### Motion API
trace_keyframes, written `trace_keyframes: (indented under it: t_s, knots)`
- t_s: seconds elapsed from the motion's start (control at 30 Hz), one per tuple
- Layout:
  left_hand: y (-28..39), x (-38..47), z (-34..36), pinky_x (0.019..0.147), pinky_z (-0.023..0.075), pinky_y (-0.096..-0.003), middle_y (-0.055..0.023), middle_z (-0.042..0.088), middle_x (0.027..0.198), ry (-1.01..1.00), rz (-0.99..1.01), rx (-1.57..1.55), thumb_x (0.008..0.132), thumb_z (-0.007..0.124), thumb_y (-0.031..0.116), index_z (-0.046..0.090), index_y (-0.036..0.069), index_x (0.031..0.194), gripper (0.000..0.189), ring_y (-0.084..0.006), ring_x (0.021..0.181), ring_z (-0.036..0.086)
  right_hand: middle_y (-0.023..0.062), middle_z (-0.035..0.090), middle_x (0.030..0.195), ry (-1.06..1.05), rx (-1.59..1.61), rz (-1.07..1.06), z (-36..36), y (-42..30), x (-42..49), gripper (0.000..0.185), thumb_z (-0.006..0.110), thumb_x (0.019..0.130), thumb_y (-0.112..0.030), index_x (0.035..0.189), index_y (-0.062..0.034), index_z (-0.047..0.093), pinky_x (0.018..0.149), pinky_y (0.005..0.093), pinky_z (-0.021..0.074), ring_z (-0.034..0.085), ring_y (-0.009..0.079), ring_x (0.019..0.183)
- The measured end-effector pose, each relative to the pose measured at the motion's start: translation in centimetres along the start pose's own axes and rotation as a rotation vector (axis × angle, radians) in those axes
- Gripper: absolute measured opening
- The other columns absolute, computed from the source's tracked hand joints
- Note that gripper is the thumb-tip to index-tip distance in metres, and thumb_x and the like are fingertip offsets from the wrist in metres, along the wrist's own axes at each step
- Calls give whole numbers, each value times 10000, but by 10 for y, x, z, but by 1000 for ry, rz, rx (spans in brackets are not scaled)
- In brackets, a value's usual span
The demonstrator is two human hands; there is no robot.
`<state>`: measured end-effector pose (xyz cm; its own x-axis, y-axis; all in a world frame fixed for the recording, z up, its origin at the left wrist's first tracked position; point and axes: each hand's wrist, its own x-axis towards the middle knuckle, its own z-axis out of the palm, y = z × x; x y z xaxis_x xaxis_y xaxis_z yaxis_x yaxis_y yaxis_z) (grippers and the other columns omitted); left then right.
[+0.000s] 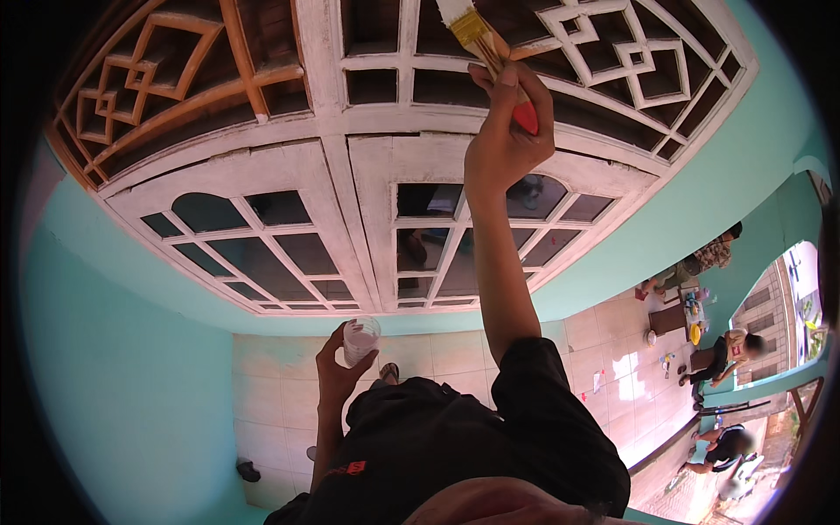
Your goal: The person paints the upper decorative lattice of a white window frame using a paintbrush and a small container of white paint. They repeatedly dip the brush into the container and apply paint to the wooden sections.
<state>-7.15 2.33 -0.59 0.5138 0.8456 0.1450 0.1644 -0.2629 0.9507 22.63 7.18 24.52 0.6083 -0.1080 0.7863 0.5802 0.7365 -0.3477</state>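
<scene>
My right hand (pixel 508 134) is raised and grips a paintbrush (pixel 483 46) by its wooden handle, whose end is red. White paint coats the bristles, which meet the upper lattice close to the picture's top edge. At waist height my left hand (pixel 341 367) holds a clear plastic cup (pixel 361 340) with white paint in it. Before me the wooden window frame (pixel 335 105) is mostly white, with brown showing through in streaks. On the left, the lattice panel (pixel 252 72) is still bare orange-brown wood; the right lattice panel (pixel 590 72) is largely white.
Glass-paned shutters (pixel 262 230) sit below the lattice, within a turquoise wall (pixel 131 341). A low table (pixel 669 319) with several items stands at the right on the tiled floor (pixel 420 357). Several people are farther off; one person (pixel 728 351) stands near an arched opening. A dark object (pixel 248 470) lies lower left.
</scene>
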Motion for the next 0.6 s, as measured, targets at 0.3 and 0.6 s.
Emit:
trace_keyframes:
  t_s: [0.3,0.6]
  knots:
    - [4,-1,-2,880,520,-361,-148,731,1095,45,22,3,716,867,121,634,-1,1281,623,-217,978,682,160,718,1108,-316,-505,-666,-16,-24,50,158,671,934,9,1091,28,687,850,326,598,726,226,955]
    - [-8,0,-1,893,524,-367,-159,721,1139,54,3,-43,706,873,122,630,-20,1276,636,-237,1001,686,105,729,1135,-746,-763,-731,-26,-50,46,219,726,866,31,1079,-20,732,863,343,608,719,252,1031]
